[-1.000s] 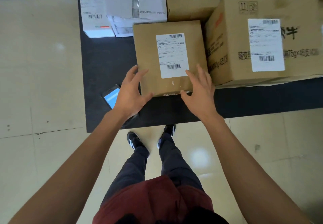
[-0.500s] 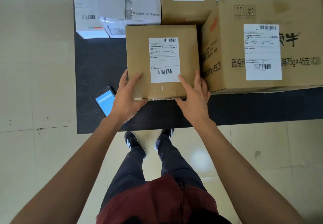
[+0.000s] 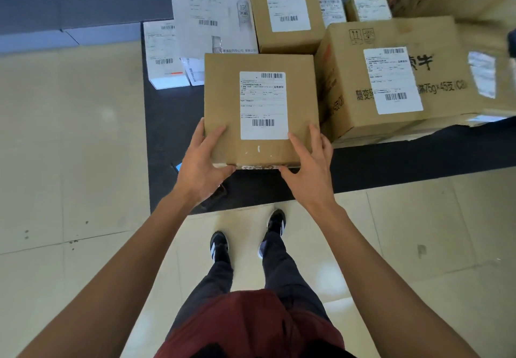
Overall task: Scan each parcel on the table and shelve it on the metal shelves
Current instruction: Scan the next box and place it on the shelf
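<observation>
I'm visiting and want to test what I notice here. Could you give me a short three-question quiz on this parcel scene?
1. True or false: both hands grip the same cardboard box.
2. What lies on the black table, mostly hidden behind the left hand? A) phone B) scissors C) tape roll
3. Fill in: the right hand holds the box at its near ____ corner.

Key: 1 true; 2 A, only a blue sliver of the phone shows; 3 right.

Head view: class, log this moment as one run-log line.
hands: left and right grip box | box: label up | place: table edge
</observation>
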`<state>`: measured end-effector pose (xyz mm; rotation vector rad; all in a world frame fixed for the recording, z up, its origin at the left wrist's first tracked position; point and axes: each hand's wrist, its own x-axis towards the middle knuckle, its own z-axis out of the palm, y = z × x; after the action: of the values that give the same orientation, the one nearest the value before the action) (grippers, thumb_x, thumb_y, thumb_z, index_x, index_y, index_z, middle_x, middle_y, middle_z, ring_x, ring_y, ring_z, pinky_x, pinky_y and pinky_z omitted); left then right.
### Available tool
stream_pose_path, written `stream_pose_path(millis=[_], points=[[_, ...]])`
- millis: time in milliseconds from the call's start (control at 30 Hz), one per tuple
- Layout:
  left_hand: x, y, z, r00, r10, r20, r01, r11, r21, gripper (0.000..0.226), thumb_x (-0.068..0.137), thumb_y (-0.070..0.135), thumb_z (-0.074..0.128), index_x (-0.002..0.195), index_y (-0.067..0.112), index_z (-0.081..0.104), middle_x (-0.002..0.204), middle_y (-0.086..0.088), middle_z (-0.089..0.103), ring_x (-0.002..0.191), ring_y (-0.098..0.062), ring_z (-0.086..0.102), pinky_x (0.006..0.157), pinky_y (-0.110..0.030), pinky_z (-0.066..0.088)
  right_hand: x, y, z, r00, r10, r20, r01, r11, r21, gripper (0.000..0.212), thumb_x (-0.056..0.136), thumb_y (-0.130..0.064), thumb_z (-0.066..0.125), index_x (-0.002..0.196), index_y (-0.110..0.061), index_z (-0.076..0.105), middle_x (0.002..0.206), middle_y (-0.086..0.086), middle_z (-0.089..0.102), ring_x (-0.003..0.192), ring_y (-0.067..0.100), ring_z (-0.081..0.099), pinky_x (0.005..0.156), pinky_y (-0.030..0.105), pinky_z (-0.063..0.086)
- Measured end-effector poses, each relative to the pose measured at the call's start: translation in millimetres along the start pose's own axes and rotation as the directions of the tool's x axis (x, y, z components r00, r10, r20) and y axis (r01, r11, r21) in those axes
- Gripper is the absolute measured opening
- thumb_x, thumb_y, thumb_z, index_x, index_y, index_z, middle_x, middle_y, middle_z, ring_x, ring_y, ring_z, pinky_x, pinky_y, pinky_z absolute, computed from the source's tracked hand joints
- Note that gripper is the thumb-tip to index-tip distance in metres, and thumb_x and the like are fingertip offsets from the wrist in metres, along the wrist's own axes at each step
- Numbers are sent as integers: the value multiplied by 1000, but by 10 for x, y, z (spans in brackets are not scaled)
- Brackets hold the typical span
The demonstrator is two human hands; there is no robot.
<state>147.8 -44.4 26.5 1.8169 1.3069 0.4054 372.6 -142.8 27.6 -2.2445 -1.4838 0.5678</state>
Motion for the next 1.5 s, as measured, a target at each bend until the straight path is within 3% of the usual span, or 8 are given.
stream_pose_path(millis=[267,433,567,667,833,1033,1167,1500], points=[[-243,248,-486,981,180,-65,-179,984,27,87,78,25,88,153,32,45,170,8,17,148,-13,36,119,-34,36,-352,-393,-225,976,-66,-207,70,997,12,75,88,-27,79,153,-24,42,170,6,11,153,36,8,119,61,29],[-340,501,-720,943,314,-112,-317,948,-11,85,78,19,89,152,29,48,169,5,21,136,24,26,108,-3,28,-513,-549,-496,911,-146,-385,150,988,-19,73,86,-27,80,152,-20,47,167,11,21,150,39,18,120,58,26],[-299,815,-812,927,364,-85,-368,930,-26,87,79,19,87,153,35,45,170,12,16,146,5,31,114,-17,35,-552,-561,-770,844,-180,-505,181,982,-48,69,86,-28,79,149,-18,51,165,13,27,147,41,24,119,60,30],[-199,1107,-756,906,419,-62,-421,907,-16,90,79,20,87,153,42,41,170,15,13,147,10,24,107,-4,30,-556,-458,-998,799,-179,-575,177,982,-60,70,86,-27,80,148,-17,51,165,13,28,148,40,24,116,63,32],[0,1673,-473,852,523,13,-523,852,13,87,82,26,84,152,49,39,170,13,9,136,29,9,101,7,20,-589,-101,-1438,741,-139,-657,132,989,-60,73,85,-25,81,150,-19,49,166,10,26,150,39,20,114,66,34],[60,2387,43,808,587,58,-588,808,21,85,84,29,83,153,49,37,170,16,6,148,8,12,113,-11,19,-766,370,-2013,704,-42,-709,29,999,-31,74,83,-21,83,149,-15,50,164,13,29,150,41,23,116,64,31],[1,2860,476,763,643,74,-642,766,-39,80,83,28,81,148,51,41,168,15,8,136,31,2,104,8,11,-941,734,-2389,666,11,-745,-20,1000,-3,73,82,-17,85,147,-13,53,164,12,29,151,38,20,119,61,27],[-135,3852,1542,697,705,131,-708,706,-32,86,84,23,83,151,53,37,169,19,6,135,31,-1,101,8,9,-1437,1714,-3171,597,86,-798,-118,993,18,70,84,-20,82,147,-16,53,166,6,25,153,38,17,118,65,29]])
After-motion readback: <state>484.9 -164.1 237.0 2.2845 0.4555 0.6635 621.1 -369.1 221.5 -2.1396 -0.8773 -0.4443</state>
